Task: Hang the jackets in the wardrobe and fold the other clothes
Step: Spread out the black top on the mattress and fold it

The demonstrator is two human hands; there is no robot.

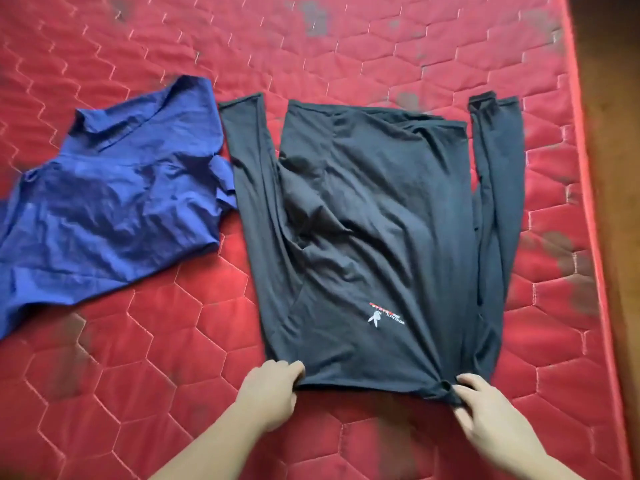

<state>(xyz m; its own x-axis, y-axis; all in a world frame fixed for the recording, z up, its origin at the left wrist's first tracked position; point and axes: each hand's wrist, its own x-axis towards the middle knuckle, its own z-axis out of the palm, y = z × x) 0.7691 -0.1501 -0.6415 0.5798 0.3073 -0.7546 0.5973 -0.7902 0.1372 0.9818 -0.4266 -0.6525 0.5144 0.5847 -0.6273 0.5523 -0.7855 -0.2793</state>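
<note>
A black long-sleeved shirt [377, 220] lies spread flat on the red quilted mattress [346, 57], its shoulder end nearest me and a small white and red logo showing. Both sleeves run away from me along its sides. My left hand [270, 389] pinches the near left corner of the shirt. My right hand [485, 407] pinches the near right corner, where the cloth bunches. A crumpled blue shirt [110, 209] lies to the left, apart from both hands.
The mattress has dark worn patches, and its right edge [588, 202] runs down the right side of the view. Beyond that edge is a strip of brown floor [620, 98].
</note>
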